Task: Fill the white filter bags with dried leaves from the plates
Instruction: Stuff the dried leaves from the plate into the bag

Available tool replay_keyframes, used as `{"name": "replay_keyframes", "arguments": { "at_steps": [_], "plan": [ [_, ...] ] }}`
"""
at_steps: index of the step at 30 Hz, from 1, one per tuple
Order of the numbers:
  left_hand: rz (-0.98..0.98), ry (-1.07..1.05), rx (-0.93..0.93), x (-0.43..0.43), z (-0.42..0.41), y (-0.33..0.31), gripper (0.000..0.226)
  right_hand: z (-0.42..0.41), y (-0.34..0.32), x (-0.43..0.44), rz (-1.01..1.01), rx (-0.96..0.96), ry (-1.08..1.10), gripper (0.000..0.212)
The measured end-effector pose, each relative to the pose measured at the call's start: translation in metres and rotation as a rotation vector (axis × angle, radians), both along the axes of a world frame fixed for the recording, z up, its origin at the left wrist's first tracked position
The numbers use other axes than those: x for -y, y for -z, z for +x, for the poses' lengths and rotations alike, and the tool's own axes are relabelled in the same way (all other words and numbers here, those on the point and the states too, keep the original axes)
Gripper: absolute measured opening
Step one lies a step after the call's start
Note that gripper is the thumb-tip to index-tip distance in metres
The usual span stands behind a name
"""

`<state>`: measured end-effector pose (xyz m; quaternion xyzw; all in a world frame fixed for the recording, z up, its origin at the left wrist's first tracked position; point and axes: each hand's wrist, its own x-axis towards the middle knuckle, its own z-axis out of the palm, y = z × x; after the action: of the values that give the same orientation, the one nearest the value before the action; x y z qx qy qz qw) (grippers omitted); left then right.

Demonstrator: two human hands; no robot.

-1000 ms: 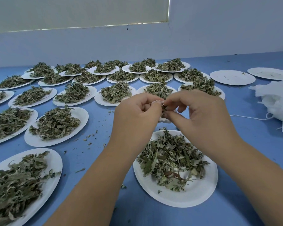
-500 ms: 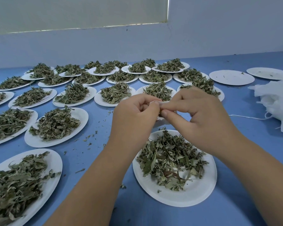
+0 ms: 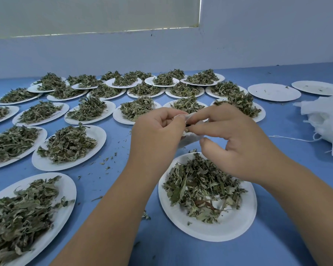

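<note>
A small white filter bag point(image 3: 191, 136) hangs in the air between my two hands, above the nearest white plate point(image 3: 221, 227) of dried leaves point(image 3: 202, 185). My left hand point(image 3: 156, 135) grips the bag's left side with curled fingers. My right hand point(image 3: 235, 143) pinches the bag's open top edge between thumb and forefinger, where a few dark leaf bits show. Most of the bag is hidden behind my fingers.
Several white plates heaped with dried leaves point(image 3: 69, 144) cover the blue table point(image 3: 123, 217) to the left and far side. Two nearly bare plates point(image 3: 274, 92) lie at the far right. A pile of white filter bags point(image 3: 327, 120) with a loose string sits at the right edge. Leaf crumbs dot the table.
My right hand's fingers have shifted at the bag's mouth and more of the white bag shows below my hands. Both hands stay in the same place above the near plate.
</note>
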<state>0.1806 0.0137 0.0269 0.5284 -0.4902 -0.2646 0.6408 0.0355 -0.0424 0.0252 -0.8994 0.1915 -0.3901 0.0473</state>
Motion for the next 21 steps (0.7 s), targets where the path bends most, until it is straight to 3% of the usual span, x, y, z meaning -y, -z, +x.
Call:
{"name": "replay_keyframes", "arguments": {
  "at_steps": [2, 5, 9, 17, 19, 21],
  "plan": [
    [0.024, 0.024, -0.006, 0.002, 0.001, 0.001, 0.023, 0.002, 0.000, -0.001, 0.007, -0.047, -0.017, 0.017],
    [0.022, 0.050, -0.007, 0.002, 0.000, 0.001, 0.026, 0.005, 0.003, -0.003, 0.058, -0.115, -0.007, 0.021],
    [-0.023, 0.014, 0.114, 0.000, -0.001, 0.001, 0.026, 0.004, 0.005, -0.003, 0.078, -0.174, 0.051, 0.021],
    [-0.057, -0.150, 0.242, -0.002, 0.007, -0.005, 0.021, -0.004, -0.006, -0.011, 0.141, 0.130, 0.011, 0.017],
    [-0.071, -0.179, 0.232, -0.003, 0.012, -0.006, 0.017, -0.002, -0.006, -0.017, 0.180, 0.057, -0.060, 0.014],
    [-0.065, -0.218, 0.245, -0.002, 0.019, -0.006, 0.016, 0.001, -0.003, -0.023, 0.215, -0.131, -0.110, 0.009]
  ]
}}
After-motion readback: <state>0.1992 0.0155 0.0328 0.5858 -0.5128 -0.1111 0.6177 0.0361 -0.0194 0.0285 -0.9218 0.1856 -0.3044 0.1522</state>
